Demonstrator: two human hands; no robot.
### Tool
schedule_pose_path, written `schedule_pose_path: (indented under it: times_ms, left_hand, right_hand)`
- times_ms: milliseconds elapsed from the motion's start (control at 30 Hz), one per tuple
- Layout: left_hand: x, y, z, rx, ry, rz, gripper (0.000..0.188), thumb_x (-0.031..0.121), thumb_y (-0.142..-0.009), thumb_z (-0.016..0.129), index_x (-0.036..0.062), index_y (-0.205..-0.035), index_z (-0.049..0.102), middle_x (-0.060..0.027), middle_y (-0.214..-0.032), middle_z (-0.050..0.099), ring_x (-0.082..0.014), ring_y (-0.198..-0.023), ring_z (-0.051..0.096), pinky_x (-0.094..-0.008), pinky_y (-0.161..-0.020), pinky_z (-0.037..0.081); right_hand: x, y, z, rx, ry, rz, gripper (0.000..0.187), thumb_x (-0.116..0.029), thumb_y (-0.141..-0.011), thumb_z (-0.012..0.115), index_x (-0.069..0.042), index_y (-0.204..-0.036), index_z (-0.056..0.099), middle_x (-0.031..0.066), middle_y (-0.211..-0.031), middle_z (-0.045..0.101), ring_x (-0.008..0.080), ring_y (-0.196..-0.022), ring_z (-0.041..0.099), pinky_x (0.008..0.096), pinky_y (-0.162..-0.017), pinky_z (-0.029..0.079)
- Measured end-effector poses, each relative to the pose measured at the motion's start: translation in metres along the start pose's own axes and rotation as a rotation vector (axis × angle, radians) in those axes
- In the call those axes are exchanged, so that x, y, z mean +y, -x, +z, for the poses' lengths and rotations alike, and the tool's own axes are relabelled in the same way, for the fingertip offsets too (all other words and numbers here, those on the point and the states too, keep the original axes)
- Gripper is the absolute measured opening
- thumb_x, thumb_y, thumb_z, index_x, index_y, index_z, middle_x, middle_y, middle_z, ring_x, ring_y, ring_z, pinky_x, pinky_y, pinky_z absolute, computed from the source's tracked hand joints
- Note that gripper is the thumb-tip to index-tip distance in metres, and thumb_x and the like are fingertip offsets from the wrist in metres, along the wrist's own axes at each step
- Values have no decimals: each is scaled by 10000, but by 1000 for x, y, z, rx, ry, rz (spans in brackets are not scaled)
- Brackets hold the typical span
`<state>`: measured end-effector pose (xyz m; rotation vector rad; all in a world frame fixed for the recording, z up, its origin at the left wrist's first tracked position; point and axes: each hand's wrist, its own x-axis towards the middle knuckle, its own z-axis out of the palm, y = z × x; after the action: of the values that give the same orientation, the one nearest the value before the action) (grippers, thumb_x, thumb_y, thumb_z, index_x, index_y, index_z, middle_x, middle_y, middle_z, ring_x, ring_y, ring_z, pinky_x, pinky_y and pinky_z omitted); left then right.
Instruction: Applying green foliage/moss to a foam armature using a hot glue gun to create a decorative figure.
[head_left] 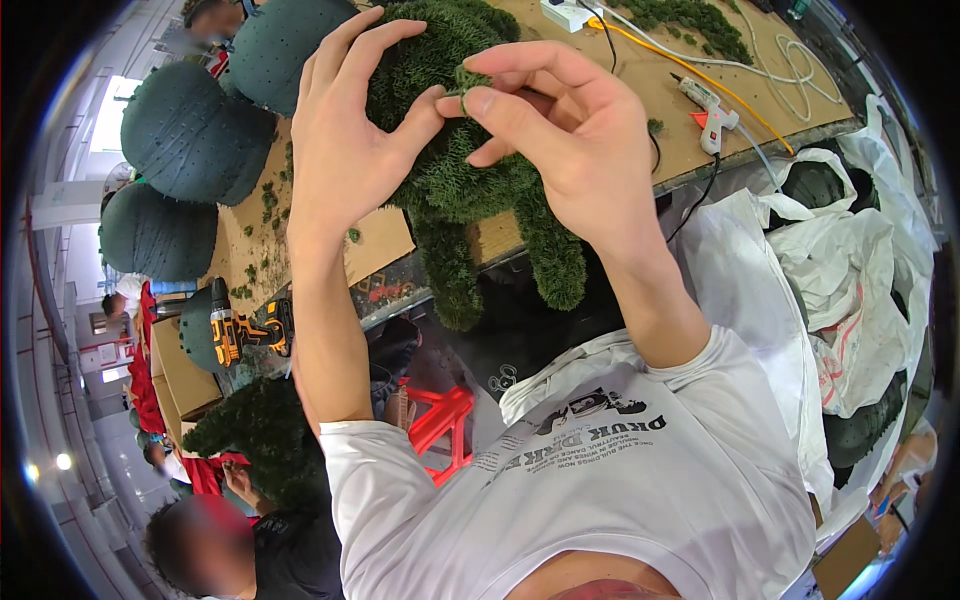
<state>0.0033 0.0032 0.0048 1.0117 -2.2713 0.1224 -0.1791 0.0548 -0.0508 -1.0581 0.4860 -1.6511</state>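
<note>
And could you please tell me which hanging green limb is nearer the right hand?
The limb on the picture's right, just below the right hand; the other limb hangs farther left.

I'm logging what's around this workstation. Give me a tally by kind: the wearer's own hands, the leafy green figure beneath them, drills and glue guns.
Wearer's own hands: 2 (left hand, right hand)
Leafy green figure: 1
Drill: 1
Glue gun: 1
Total: 5
</note>
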Motion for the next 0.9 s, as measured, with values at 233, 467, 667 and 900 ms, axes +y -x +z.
schedule_pose_path:
  times_ms: [233,467,667,900]
  left_hand:
    - [-2,0,-2,0,-27,3,490,195,-833,749,107,-1304,647,-161,-1456,556,-367,-1333,536,-459,-1107,429]
    - [0,-2,-3,-18,-44,-42,518,208,-808,746,52,-1286,619,-211,-1449,532,-424,-1354,488,-494,-1122,402]
    - [0,-1,-3,-9,-59,-31,517,237,-817,742,57,-1286,620,-213,-1449,531,-430,-1357,484,-504,-1121,401]
    - [-2,-1,-2,-4,-46,-15,524,263,-825,743,51,-1287,617,-217,-1446,531,-432,-1351,488,-507,-1115,405]
  right_hand:
    - [14,3,-1,74,69,1,199,12,-967,676,14,-1165,657,89,-1022,713,156,-942,745,272,-688,628]
    - [7,5,1,126,336,42,193,5,-947,705,36,-1136,680,84,-971,738,139,-864,747,260,-678,604]
    - [11,3,0,147,449,43,150,1,-929,727,51,-1070,714,106,-898,772,124,-817,741,243,-699,582]
    - [12,1,3,171,564,42,102,9,-926,749,59,-1015,745,91,-866,775,123,-800,739,262,-753,613]
